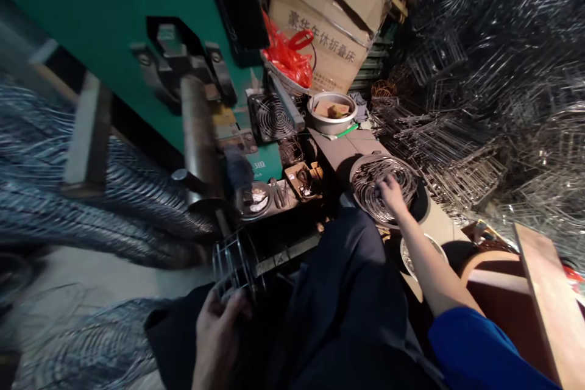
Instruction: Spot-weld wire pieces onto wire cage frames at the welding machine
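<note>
My left hand [222,323] is at the lower left, its fingers closed on a small wire frame [234,262] of bent metal rods. That frame sits just below the tip of a machine's round metal arm [198,134]. On the right, my right hand [390,195] reaches into a round tub [423,207] of thin metal wire rings [375,177]. Its fingers are bent down against the rings; whether a ring is between them is too small to tell.
Green machine body [114,18] at upper left. A metal bowl [331,125], a cardboard box [324,12] and a red bag [292,58] stand beyond the tub. Wire racks [452,146] pile up at right; wire bundles [91,219] lie left. A wooden board [548,298] leans at lower right.
</note>
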A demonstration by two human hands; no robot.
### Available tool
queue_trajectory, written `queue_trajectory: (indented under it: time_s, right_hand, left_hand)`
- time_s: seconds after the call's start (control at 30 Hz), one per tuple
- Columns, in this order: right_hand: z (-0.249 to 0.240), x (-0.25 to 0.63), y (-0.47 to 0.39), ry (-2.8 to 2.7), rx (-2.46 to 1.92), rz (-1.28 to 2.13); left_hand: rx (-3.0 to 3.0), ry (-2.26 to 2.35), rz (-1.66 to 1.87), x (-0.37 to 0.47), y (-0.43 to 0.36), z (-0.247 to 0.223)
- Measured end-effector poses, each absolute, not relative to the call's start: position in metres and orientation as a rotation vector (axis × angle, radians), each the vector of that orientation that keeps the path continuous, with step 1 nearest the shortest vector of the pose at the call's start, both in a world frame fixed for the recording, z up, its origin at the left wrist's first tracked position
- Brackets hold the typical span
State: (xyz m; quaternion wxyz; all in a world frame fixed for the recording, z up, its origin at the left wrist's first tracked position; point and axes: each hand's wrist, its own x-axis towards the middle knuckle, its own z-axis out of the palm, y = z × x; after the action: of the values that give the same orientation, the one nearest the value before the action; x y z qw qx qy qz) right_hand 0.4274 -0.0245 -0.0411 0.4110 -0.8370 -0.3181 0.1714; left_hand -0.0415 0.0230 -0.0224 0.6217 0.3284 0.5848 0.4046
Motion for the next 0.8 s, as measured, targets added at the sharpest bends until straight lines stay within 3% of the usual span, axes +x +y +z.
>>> queue_trajectory:
  time_s: [0.13,0.27,0.8]
  right_hand:
    - [0.025,0.389,-0.015,-0.696,-1.361,0.606]
    - [0.060,0.345,0.005,-0.814,-1.338,0.891]
    - [0.004,0.244,0.029,-1.041,-1.424,0.932]
  left_hand:
    - [0.803,1.291,0.904,-0.040,0.018,-0.031]
    - [0.840,1.278,0.921,-0.045,0.017,-0.032]
    - [0.809,1.076,1.122,-0.041,0.011,-0.022]
